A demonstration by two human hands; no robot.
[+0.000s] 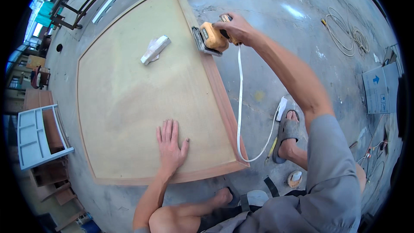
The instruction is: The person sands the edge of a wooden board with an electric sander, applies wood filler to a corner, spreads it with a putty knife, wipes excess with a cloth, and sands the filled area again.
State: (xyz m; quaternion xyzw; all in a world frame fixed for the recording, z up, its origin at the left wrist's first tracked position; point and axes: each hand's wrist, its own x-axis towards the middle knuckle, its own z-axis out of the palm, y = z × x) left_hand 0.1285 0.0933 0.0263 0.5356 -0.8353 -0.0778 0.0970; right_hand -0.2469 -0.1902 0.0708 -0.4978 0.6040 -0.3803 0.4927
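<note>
A large framed wooden panel [129,77] lies before me, its pale face edged by a reddish-brown wooden border. My right hand [237,28] is wrapped round the handle of a yellow-orange electric sander [213,36]. The sander's pad rests on the panel's right border, toward the far end. A white power cord [240,99] hangs from the tool and curves past the panel's near right corner. Flat on the near part of the panel lies my left hand [171,146], fingers stretched out. A crumpled white packet or wrapped block [156,49] sits on the panel's far half.
A white power strip [281,108] lies beside my sandaled right foot [288,134]. Coiled cable [351,34] is on the concrete floor at the far right, with a cardboard box [381,87] nearer. Pale blue framework [43,136] and wooden pieces stand left. A metal trolley [82,4] is at the back left.
</note>
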